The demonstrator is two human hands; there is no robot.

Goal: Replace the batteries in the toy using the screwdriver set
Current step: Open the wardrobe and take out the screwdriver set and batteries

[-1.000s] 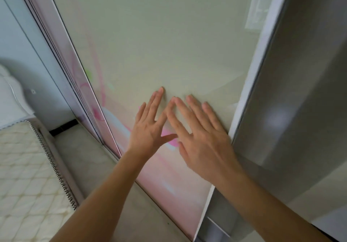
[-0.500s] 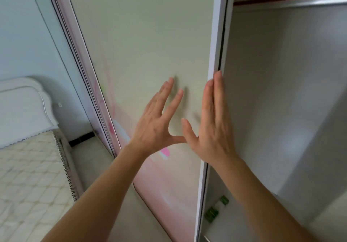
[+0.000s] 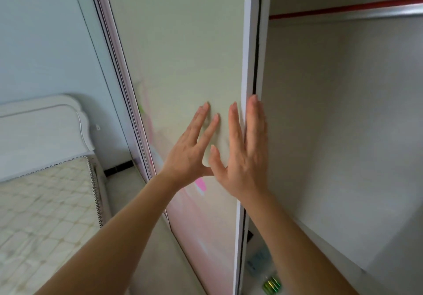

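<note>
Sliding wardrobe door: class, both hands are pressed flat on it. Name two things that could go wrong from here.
1. The right hand lies across the sliding door's edge; its fingers could get pinched there.
2. The green batteries lie low inside beside the door's track; they might be knocked when reaching in.

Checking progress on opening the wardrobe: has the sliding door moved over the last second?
Yes. The sliding door has slid left, toward the bed, uncovering the wardrobe interior.
</note>
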